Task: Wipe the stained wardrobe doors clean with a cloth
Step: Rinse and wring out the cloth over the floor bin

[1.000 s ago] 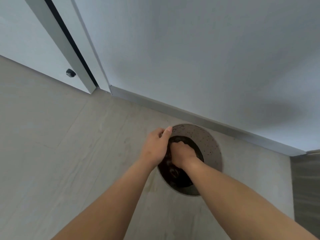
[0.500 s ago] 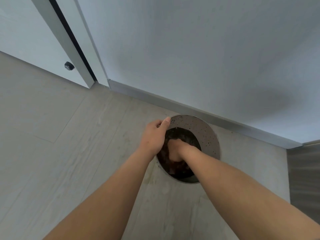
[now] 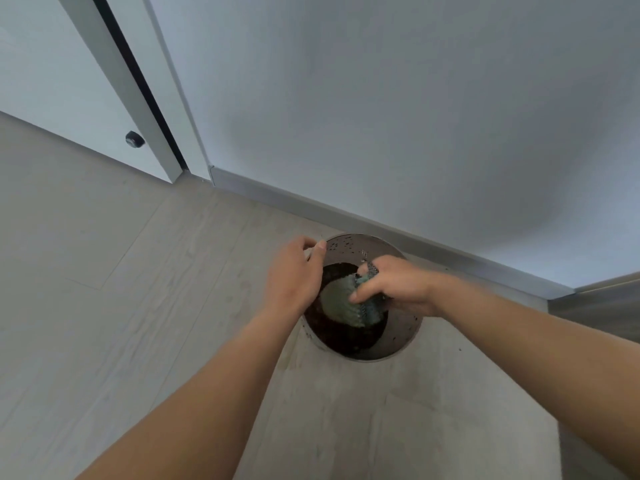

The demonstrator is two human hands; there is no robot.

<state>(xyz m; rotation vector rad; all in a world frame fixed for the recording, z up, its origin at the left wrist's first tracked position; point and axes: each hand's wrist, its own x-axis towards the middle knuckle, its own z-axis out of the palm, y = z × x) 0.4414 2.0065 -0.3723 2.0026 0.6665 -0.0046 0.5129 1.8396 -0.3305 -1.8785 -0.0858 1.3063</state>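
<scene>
Looking down from the head camera, the person is reaching both bare forearms toward a round metal basin (image 3: 401, 342) that is sitting on the pale wood-look floor (image 3: 138, 306), just in front of the wardrobe.

The right hand (image 3: 398, 289) is gripping the cloth (image 3: 341, 303), a wet grey-green bundle that is hanging over the dark water (image 3: 343, 339) in the basin. Its fingers (image 3: 369, 268) are curling round the top of the cloth and the thumb is pressing in from the near side, so the fabric is bunching in the grip.

The left hand (image 3: 294, 271) is sitting at the basin's left edge with its fingers curled and the thumb tip lying close against them. Whether they are pinching the rim cannot be told, since the hand is covering that part.

Dark specks are dotting the basin's inner wall. The white wardrobe door (image 3: 381, 116) is filling the upper frame, with a metal strip (image 3: 346, 211) running along its foot, well apart from the cloth. To the left, 1 more white panel (image 3: 52, 74) is showing a small dark knob (image 3: 134, 139) near its lower edge.
</scene>
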